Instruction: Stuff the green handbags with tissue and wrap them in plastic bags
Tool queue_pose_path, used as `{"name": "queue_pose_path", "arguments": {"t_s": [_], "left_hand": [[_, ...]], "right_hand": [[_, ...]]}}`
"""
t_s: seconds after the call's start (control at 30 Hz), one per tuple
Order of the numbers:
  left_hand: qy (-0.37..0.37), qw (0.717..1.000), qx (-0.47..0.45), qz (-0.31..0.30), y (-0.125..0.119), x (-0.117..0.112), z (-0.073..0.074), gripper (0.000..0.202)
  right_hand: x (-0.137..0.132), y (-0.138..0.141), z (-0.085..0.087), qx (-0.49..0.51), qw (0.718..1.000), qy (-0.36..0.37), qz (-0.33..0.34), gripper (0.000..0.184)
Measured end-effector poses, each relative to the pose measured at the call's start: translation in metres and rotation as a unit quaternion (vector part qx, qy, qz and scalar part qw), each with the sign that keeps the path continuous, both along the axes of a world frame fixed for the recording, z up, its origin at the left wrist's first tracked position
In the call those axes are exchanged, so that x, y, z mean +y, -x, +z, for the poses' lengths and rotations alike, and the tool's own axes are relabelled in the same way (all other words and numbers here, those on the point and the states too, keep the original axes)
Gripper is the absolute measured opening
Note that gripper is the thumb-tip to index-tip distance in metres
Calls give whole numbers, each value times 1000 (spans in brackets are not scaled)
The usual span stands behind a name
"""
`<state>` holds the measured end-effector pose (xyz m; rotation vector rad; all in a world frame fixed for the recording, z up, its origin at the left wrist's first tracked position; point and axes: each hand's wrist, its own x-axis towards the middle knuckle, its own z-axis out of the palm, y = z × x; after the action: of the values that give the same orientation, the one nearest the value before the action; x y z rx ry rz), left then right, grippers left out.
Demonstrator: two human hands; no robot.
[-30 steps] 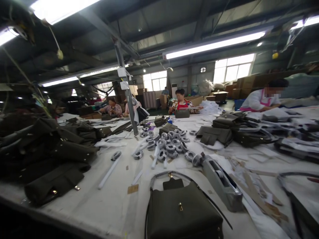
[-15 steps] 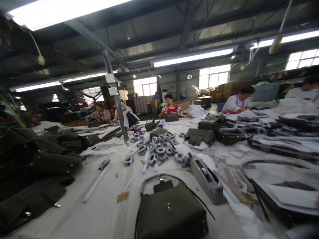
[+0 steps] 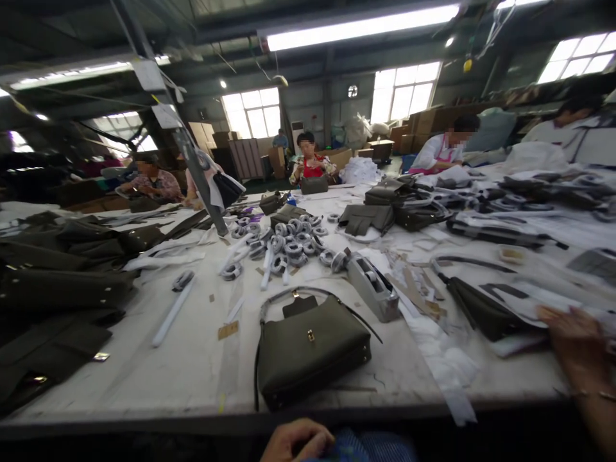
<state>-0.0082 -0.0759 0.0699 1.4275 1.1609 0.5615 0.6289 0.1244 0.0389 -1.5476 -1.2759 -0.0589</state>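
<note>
At the bottom edge, my left hand (image 3: 298, 439) is in view with its fingers curled. Whether anything is inside them is hidden. Blue striped cloth (image 3: 360, 447) lies right beside it. My right hand does not show. Just beyond the table edge stands a dark olive handbag (image 3: 312, 353), tilted a little, with a gold clasp and a wrapped handle arched behind it. My hand is apart from the bag. At the far right, a bare forearm enters from the lower corner, apparently a co-worker's, and that person's hand (image 3: 577, 333) touches a second olive bag's white lining.
A grey tape dispenser (image 3: 373, 289) stands behind the bag. Several wrapped rings (image 3: 293, 247) are heaped mid-table. Dark bags (image 3: 67, 282) pile up at left. A slanted post (image 3: 197, 167) rises from the table. Paper scraps (image 3: 418, 282) lie at right, and people sit across.
The view has tilted down, so the table's front edge and my left hand now show. The person's hand at the right has come into clearer view. The olive handbag stays on the table.
</note>
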Motion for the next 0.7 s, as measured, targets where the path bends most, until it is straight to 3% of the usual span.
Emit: {"name": "queue_pose_path", "arguments": {"t_s": [0.1,0.17,0.3,0.4,0.47,0.57,0.7], "left_hand": [[-36,999,-3,18,-1,2,3,35],[-99,994,4,46,0,1,9,37],[-211,960,55,178,12,-1,19,33],[-244,909,110,319,24,0,20,34],[-252,883,139,371,30,1,17,35],[-258,868,174,388,32,3,8,40],[-214,872,204,390,29,7,-12,57]], "right_hand": [[8,-39,-35,-140,989,47,-11,53],[8,-56,-53,-261,963,55,-27,43],[11,-79,-75,-435,898,42,-56,39],[15,-88,-80,-463,883,39,-63,45],[16,-88,-80,-459,886,29,-56,50],[12,-82,-79,-430,902,2,-36,60],[11,-78,-71,-379,925,-31,16,76]]}}
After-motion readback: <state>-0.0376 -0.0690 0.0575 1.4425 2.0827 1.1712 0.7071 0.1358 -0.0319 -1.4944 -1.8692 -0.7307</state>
